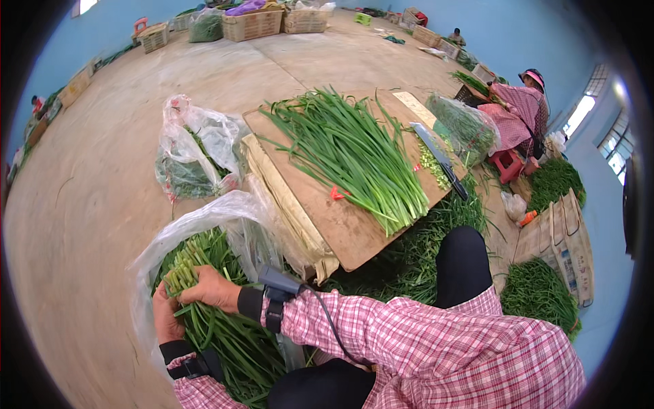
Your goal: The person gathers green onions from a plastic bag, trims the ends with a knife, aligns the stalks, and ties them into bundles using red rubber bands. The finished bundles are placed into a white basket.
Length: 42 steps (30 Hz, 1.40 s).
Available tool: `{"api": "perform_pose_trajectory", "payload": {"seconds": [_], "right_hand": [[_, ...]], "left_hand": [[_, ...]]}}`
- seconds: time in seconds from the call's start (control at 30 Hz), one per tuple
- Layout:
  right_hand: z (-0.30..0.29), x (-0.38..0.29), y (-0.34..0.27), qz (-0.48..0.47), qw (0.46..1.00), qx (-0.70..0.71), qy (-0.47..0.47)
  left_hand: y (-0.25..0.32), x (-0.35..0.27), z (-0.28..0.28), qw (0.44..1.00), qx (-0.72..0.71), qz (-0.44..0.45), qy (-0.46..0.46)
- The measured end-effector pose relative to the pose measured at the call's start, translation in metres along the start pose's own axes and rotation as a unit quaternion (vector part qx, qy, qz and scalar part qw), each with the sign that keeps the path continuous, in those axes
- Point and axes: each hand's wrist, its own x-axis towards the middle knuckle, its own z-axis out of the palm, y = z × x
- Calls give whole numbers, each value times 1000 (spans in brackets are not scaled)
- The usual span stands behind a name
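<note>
My left hand [167, 316] and my right hand [214, 289] close from both sides around a bunch of garlic chives [185, 268]. Its pale stem ends point up and away from me, and its leaves trail down towards my lap. The bunch is over an open clear plastic bag [168, 232] that holds more chives. To the right of the bag, a large heap of chives [347, 148] is spread on a wooden board [327, 220]. A knife with a black handle [440, 158] rests near the board's right edge, beside short cut stem pieces [431, 166].
A tied plastic bag of greens [196, 163] sits on the concrete floor [97, 204]. Loose chives [409, 266] lie beneath the board. At right are a filled bag [462, 128], a seated co-worker [516, 110], a red stool [507, 164] and a woven sack [557, 245]. Crates [253, 24] stand far back.
</note>
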Motion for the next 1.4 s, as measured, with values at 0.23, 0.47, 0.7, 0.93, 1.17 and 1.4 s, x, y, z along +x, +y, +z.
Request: {"api": "perform_pose_trajectory", "payload": {"seconds": [0.23,0.47,0.7,0.93,1.17,1.4], "right_hand": [[3,-25,-4,-93,987,-102,80],[12,-57,-40,-52,997,-59,-8],[34,-92,-134,-128,987,-41,-89],[68,-110,-301,-319,926,-90,-183],[49,-73,-274,-487,830,-225,-151],[47,-96,-246,-527,780,-329,-77]], "left_hand": [[-63,13,-34,960,267,66,57],[-31,-36,13,803,562,100,-172],[-52,-45,16,813,512,255,-106],[-66,-28,0,946,288,135,-62],[79,-121,0,734,574,80,354],[146,-129,210,732,446,505,101]]}}
